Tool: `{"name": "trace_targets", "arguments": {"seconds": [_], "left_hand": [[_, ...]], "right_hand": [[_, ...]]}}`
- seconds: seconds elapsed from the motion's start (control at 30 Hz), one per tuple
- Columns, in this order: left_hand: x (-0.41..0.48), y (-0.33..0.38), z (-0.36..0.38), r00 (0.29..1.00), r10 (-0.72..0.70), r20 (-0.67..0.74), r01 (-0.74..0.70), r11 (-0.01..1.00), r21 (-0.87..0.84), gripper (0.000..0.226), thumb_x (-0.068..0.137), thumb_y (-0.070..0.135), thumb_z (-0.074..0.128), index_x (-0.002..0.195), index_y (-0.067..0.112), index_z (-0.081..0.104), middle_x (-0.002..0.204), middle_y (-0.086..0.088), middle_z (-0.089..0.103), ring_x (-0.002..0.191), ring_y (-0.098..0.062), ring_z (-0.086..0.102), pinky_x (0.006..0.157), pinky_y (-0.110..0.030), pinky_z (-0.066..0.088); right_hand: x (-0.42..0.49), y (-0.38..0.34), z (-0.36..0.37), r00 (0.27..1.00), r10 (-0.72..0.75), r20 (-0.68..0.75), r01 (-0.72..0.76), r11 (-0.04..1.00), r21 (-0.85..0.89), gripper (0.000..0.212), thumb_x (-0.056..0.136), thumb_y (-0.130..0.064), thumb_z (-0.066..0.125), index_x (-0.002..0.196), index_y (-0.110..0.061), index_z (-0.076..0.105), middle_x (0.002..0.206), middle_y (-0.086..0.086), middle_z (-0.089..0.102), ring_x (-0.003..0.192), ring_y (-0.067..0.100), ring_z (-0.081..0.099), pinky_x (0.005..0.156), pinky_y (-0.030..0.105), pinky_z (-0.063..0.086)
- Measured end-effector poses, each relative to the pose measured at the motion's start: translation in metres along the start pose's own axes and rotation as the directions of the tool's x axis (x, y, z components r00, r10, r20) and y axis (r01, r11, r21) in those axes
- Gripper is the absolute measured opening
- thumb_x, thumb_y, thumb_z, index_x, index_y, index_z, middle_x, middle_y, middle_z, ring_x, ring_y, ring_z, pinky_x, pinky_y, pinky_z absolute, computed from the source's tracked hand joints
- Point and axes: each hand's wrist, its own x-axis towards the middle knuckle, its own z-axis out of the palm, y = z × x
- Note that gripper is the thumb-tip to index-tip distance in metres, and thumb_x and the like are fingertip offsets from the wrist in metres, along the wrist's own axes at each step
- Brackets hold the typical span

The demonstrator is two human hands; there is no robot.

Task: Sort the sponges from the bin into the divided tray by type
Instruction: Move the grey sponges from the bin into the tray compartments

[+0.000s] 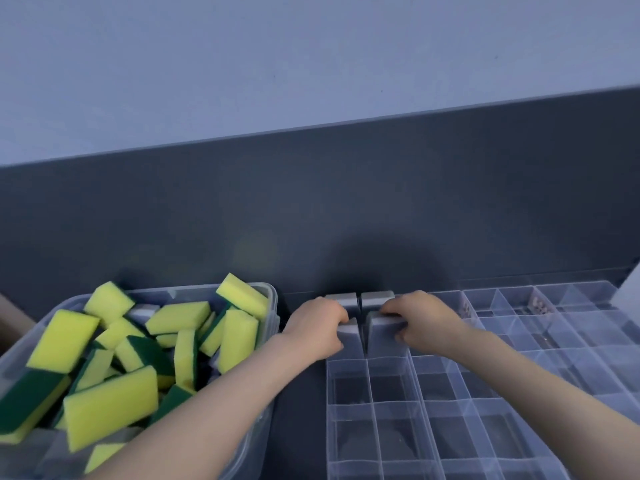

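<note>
A clear plastic bin (270, 306) at the left holds several yellow-and-green sponges (110, 407) and a grey one (145, 311). A clear divided tray (446, 403) lies to its right. In the tray's far left compartments stand grey sponges: two at the back (341, 301) (377, 299) and two nearer ones. My left hand (317, 329) grips the near left grey sponge (348, 336) with curled fingers. My right hand (420, 320) grips the near right grey sponge (381, 332).
The bin and tray rest on a dark grey tabletop (298, 393) against a dark back panel (311, 202) and pale wall. Small dark items lie in far tray compartments (538, 304). A brown object edge (14, 323) shows at far left.
</note>
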Motion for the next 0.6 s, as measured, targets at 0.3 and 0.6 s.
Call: {"name": "trace_targets", "arguments": {"seconds": [0.3, 0.6], "left_hand": [[-0.004, 0.006, 0.018, 1.000, -0.015, -0.017, 0.014, 1.000, -0.011, 0.006, 0.080, 0.005, 0.059, 0.083, 0.010, 0.060, 0.089, -0.008, 0.063, 0.084, -0.027, 0.060, 0.063, -0.033, 0.046], [-0.047, -0.025, -0.012, 0.972, -0.031, -0.232, 0.002, 0.992, -0.123, 0.054, 0.083, 0.035, 0.068, 0.134, 0.027, 0.051, 0.129, 0.004, 0.055, 0.117, -0.020, 0.053, 0.094, -0.033, 0.046]], "right_hand": [[0.000, -0.007, 0.026, 0.999, 0.012, 0.031, -0.008, 0.994, -0.106, 0.034, 0.083, -0.009, 0.048, 0.113, -0.022, 0.058, 0.113, 0.006, 0.062, 0.106, 0.028, 0.057, 0.077, 0.032, 0.046], [-0.011, -0.045, -0.006, 0.963, -0.171, -0.210, 0.170, 0.985, -0.026, 0.030, 0.085, -0.029, 0.061, 0.116, -0.027, 0.060, 0.108, -0.007, 0.061, 0.104, 0.016, 0.055, 0.082, 0.029, 0.047]]}}
